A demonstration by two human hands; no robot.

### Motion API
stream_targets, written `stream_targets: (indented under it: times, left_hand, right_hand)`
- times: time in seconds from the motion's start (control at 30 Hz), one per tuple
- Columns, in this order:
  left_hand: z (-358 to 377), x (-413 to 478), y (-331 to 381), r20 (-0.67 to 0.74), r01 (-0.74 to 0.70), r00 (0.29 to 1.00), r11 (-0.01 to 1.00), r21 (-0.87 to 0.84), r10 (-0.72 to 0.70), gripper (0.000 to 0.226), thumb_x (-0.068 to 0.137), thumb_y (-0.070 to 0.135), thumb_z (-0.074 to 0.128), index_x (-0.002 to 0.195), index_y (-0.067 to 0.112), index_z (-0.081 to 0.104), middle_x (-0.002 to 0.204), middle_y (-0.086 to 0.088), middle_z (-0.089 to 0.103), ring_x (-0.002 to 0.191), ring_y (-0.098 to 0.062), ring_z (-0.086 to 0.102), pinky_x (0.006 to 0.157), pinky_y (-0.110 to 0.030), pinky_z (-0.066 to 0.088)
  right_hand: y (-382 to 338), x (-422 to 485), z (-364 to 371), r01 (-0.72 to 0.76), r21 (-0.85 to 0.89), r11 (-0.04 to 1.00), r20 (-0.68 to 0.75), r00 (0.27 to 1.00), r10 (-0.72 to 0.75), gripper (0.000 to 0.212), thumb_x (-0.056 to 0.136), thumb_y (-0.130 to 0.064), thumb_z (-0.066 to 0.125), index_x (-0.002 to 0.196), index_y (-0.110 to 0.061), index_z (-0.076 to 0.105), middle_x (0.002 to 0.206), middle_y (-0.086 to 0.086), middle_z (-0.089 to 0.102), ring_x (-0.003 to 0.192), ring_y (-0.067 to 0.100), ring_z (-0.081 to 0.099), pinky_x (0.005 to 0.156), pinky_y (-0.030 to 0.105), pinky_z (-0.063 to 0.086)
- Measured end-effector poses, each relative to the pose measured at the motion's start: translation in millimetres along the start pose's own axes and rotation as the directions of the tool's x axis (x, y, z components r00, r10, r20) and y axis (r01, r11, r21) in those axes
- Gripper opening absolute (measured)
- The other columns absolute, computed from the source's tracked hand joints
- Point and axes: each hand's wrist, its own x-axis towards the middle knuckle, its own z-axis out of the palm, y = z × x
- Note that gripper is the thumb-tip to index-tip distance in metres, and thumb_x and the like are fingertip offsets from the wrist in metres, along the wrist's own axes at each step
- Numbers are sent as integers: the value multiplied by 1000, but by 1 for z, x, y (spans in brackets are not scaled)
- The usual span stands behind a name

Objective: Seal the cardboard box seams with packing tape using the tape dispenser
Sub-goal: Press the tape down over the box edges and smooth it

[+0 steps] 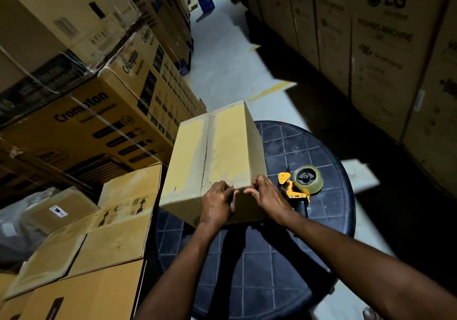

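Stacks of big cartons wall the aisle, Crompton boxes [103, 111] on the left, LG cartons [380, 47] on the right; down in the middle, a round dark table [321, 220] with a grid-patterned top; on it sits the cardboard box [212, 151], its centre seam running away from the camera, a shiny band of tape along it; both hands are at the near top edge; the left hand [217, 204] presses against the near face, fingers curled at the edge, clamped on nothing I can make out; the right hand [268, 197] pinches at the near right corner, whether on tape I cannot tell; just right of the box, the yellow tape dispenser [300, 186] rests on the table, untouched.
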Motion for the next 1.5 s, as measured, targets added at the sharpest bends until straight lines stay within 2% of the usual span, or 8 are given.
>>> stream_targets:
  times: [0.17,0.3,0.47,0.63,0.93,1.13,1.3,1.5]
  left_hand:
    - [10,-9,-6,28,-6,1000,1000,21,6,45,61,14,93,103,16,76,92,-4,67,77,-18,62,56,-23,43]
    - [16,-30,-6,56,6,998,998,-58,-3,87,50,8,97,130,9,65,123,-13,68,107,-29,68,86,-37,58]
    - [22,-57,-27,-94,-9,996,989,-149,-5,68,78,6,78,142,9,54,146,-12,54,134,-27,53,110,-42,42]
    - [7,-45,-60,-296,116,939,971,-211,-176,34,82,-1,77,115,2,72,113,-14,69,103,-24,64,90,-37,57]
    - [10,-30,-102,-119,6,992,983,-185,-28,41,63,-14,79,100,4,73,86,-9,62,79,-25,58,62,-36,50]
    - [28,-40,-116,-225,-163,966,977,-135,130,56,53,-12,77,107,-3,70,85,-13,60,78,-28,52,63,-37,45]
    - [41,-45,-114,-291,-135,954,969,-209,70,55,55,-19,61,107,-5,71,85,-15,62,75,-30,54,62,-39,45]
    - [47,-45,-113,-336,-107,942,964,-244,20,48,61,-21,56,102,-4,73,83,-15,62,74,-31,53,64,-39,41]
  right_hand:
    - [-3,4,-15,8,-26,1000,139,990,-4,43,97,-44,63,119,-14,41,113,4,53,100,19,51,88,37,46]
    - [8,-6,-28,-12,-204,979,250,966,64,77,86,-40,78,145,-19,33,144,7,46,130,24,45,110,39,38]
    - [12,-23,-16,101,-382,919,-169,970,-176,53,100,-51,49,139,-15,53,136,7,57,124,25,49,106,46,42]
    - [-9,-6,3,355,-433,829,-226,847,-481,35,95,-20,69,128,-6,67,125,10,69,117,27,62,105,42,42]
    - [-31,-3,34,316,-436,843,-234,865,-445,50,80,-6,83,128,-4,68,129,13,69,123,28,64,107,46,46]
    - [-45,-1,54,431,-518,738,-149,805,-575,43,89,-7,58,131,1,64,137,19,63,131,34,57,115,45,35]
    - [-60,19,82,488,-536,689,-67,789,-611,46,86,5,66,132,1,65,137,18,63,133,35,56,115,48,40]
    - [-64,32,93,486,-562,669,40,824,-565,48,86,-3,44,128,2,67,131,21,67,125,37,62,109,49,47]
